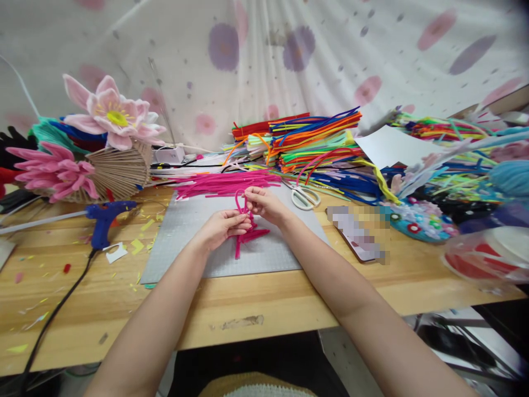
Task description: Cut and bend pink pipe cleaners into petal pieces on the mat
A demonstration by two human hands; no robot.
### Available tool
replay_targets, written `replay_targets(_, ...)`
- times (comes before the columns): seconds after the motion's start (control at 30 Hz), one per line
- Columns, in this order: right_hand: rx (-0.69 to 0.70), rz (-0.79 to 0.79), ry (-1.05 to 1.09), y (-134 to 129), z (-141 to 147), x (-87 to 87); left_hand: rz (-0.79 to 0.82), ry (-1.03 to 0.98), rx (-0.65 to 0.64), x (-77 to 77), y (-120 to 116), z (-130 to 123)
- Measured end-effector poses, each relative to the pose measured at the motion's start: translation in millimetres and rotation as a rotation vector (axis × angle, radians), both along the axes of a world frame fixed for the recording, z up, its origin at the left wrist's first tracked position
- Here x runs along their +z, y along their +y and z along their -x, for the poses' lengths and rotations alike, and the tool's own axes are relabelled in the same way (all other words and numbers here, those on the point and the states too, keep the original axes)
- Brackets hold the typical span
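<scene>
Wooden table, grey mat, floral curtain, left hand and right hand pinching magenta stems

Bare from the fingers up past the elbows, the left arm and right arm widen from slim wrists. Black clothing covers the lap; below it shows a mustard-brown garment with a whitish, textured, probably knitted section.
</scene>
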State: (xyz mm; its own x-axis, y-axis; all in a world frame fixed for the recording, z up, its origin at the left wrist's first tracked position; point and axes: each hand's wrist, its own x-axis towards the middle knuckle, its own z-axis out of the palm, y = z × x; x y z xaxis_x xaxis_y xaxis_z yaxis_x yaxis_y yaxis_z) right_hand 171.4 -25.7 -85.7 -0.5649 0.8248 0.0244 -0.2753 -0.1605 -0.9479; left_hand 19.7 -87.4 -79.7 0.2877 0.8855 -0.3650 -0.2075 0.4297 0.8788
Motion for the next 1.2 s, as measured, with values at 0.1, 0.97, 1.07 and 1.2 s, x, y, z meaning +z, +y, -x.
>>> replay_targets(0.1, 0.025, 0.059, 0.079, 2.2, -1.6, -2.5, 0.041, -0.032, -0.031, 4.1, -1.6, -0.7)
replay_targets(0.97, -0.094, 0.133, 0.16, 6.2, 1.6, -2.2, 0.098, -0.025, -0.08, 4.4, -1.3, -5.4)
replay_targets(1.07, -0.251, 0.066, 0.146, 7.6, 4.5, -1.0, 0.088, -0.009, 0.011, 6.1, 2.4, -0.6)
replay_targets(1.2, -0.435, -0.098, -0.02, 6.3, 8.5, -0.9, -0.052, 0.172, 0.189, 10.4, 8.1, 16.6)
